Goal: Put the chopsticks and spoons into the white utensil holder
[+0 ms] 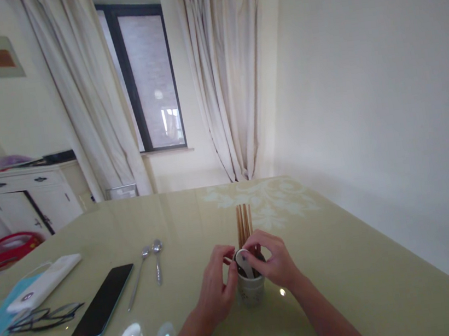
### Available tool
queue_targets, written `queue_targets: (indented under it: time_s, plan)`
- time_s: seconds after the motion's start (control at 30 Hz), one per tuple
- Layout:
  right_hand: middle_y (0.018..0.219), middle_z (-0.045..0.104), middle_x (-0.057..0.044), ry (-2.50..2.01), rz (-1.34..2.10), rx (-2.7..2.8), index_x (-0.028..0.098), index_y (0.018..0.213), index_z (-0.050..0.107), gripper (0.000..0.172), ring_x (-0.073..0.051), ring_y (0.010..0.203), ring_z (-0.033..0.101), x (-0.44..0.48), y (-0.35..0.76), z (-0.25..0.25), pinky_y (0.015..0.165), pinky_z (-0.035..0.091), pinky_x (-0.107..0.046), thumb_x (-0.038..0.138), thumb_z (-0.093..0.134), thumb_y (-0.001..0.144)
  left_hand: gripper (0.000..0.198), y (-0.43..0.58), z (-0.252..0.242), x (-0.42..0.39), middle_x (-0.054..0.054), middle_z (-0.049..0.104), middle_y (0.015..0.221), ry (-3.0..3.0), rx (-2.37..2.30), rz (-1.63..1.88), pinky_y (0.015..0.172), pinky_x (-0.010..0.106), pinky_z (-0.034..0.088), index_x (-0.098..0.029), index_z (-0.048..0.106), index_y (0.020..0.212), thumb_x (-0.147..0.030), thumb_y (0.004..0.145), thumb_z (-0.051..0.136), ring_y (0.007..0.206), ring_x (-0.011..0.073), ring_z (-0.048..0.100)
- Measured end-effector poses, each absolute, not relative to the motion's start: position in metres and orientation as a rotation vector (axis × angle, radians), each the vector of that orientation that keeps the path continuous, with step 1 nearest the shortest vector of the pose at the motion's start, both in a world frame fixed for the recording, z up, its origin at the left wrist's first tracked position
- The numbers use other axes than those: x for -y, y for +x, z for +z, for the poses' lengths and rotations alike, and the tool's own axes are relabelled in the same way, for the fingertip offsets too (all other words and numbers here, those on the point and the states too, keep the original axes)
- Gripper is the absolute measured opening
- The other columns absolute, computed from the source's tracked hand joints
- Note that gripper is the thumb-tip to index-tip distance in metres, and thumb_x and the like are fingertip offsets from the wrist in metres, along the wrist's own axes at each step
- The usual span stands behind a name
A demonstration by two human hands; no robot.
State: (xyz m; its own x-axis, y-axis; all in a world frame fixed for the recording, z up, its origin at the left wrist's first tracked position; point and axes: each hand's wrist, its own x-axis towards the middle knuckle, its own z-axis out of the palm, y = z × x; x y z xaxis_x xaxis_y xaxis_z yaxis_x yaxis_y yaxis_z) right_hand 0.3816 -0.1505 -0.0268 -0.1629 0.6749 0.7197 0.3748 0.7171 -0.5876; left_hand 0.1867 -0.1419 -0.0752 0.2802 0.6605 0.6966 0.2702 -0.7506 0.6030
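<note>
A pale cup [252, 292] with a small dark pattern stands upright on the table in front of me. Several wooden chopsticks [244, 226] rise from its far side. A white spoon [244, 264] leans in the cup's mouth, next to something dark. My right hand [274, 258] is closed, its thumb and fingertips at the top of the white spoon. On the other side, my left hand [219, 280] has thumb and index finger curled together at the cup's left rim. A pale bit shows by those fingertips, too small to name.
Left of the cup lie two metal spoons [157, 262], a black phone [102, 304] with a cable, folded glasses [46, 318], a white power bank [45, 282] and a blue item [7, 312]. A wall [383, 114] runs along the table's right edge.
</note>
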Motion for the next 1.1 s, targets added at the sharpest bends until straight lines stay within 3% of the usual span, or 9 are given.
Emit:
queue_targets:
  time_s: [0.17, 0.4, 0.57, 0.63, 0.7, 0.8, 0.97, 1.1]
  plan:
    - [0.085, 0.064, -0.005, -0.839, 0.236, 1.841, 0.023, 0.087, 0.077, 0.006, -0.020, 0.078, 0.062, 0.150, 0.390, -0.024, 0.068, 0.052, -0.032, 0.025, 0.074, 0.091, 0.017, 0.185, -0.073, 0.141, 0.006, 0.066, 0.097, 2.176, -0.845, 1.419, 0.080, 0.033, 0.054, -0.021, 0.062, 0.109, -0.028, 0.107, 0.046, 0.090, 0.0198, 0.064]
    - [0.086, 0.060, -0.005, -0.866, 0.174, 1.874, 0.022, 0.078, 0.074, 0.013, -0.022, 0.082, 0.061, 0.148, 0.399, -0.023, 0.073, 0.051, -0.034, 0.026, 0.073, 0.091, 0.021, 0.184, -0.074, 0.142, 0.006, 0.068, 0.093, 2.191, -0.903, 1.443, 0.077, 0.032, 0.054, -0.021, 0.062, 0.110, -0.034, 0.107, 0.045, 0.084, 0.0194, 0.066]
    - [0.084, 0.060, -0.005, -0.868, 0.164, 1.833, 0.022, 0.081, 0.076, 0.014, -0.022, 0.080, 0.061, 0.147, 0.401, -0.023, 0.071, 0.051, -0.034, 0.027, 0.070, 0.093, 0.032, 0.157, -0.068, 0.111, 0.007, 0.072, 0.096, 2.036, -1.410, 1.424, 0.078, 0.035, 0.056, -0.020, 0.063, 0.113, -0.041, 0.107, 0.040, 0.082, 0.0215, 0.069]
    - [0.083, 0.061, -0.005, -0.858, 0.183, 1.807, 0.022, 0.083, 0.077, 0.014, -0.022, 0.079, 0.061, 0.146, 0.401, -0.024, 0.071, 0.051, -0.034, 0.028, 0.070, 0.094, 0.029, 0.133, -0.066, 0.095, 0.010, 0.072, 0.098, 2.052, -1.771, 1.256, 0.081, 0.037, 0.056, -0.018, 0.064, 0.111, -0.035, 0.104, 0.041, 0.083, 0.0235, 0.069]
    - [0.082, 0.061, -0.004, -0.845, 0.193, 1.781, 0.022, 0.084, 0.076, 0.015, -0.022, 0.078, 0.061, 0.145, 0.402, -0.025, 0.070, 0.051, -0.034, 0.029, 0.069, 0.095, 0.030, 0.105, -0.067, 0.083, 0.017, 0.072, 0.109, 2.127, -2.146, 0.996, 0.093, 0.042, 0.055, -0.013, 0.065, 0.115, -0.025, 0.100, 0.042, 0.101, 0.0288, 0.070]
    - [0.081, 0.061, -0.005, -0.825, 0.202, 1.746, 0.022, 0.083, 0.075, 0.019, -0.022, 0.077, 0.061, 0.145, 0.401, -0.026, 0.069, 0.050, -0.034, 0.030, 0.066, 0.098, 0.034, 0.069, -0.074, 0.076, 0.024, 0.071, 0.115, 2.114, -2.524, 0.590, 0.094, 0.045, 0.054, -0.007, 0.065, 0.118, -0.024, 0.098, 0.044, 0.111, 0.0358, 0.069]
    - [0.079, 0.060, -0.004, -0.808, 0.217, 1.713, 0.022, 0.080, 0.072, 0.023, -0.021, 0.075, 0.060, 0.145, 0.400, -0.026, 0.067, 0.048, -0.033, 0.030, 0.064, 0.100, 0.033, 0.049, -0.085, 0.077, 0.026, 0.074, 0.107, 2.056, -2.491, 0.498, 0.086, 0.046, 0.057, -0.008, 0.071, 0.108, -0.018, 0.098, 0.041, 0.099, 0.0369, 0.074]
    - [0.078, 0.059, -0.004, -0.832, 0.210, 1.715, 0.021, 0.078, 0.072, 0.027, -0.020, 0.073, 0.058, 0.146, 0.400, -0.026, 0.064, 0.046, -0.033, 0.031, 0.063, 0.101, 0.032, 0.058, -0.083, 0.075, 0.022, 0.075, 0.097, 2.069, -2.380, 0.579, 0.089, 0.044, 0.057, -0.012, 0.072, 0.097, -0.012, 0.097, 0.040, 0.102, 0.0354, 0.074]
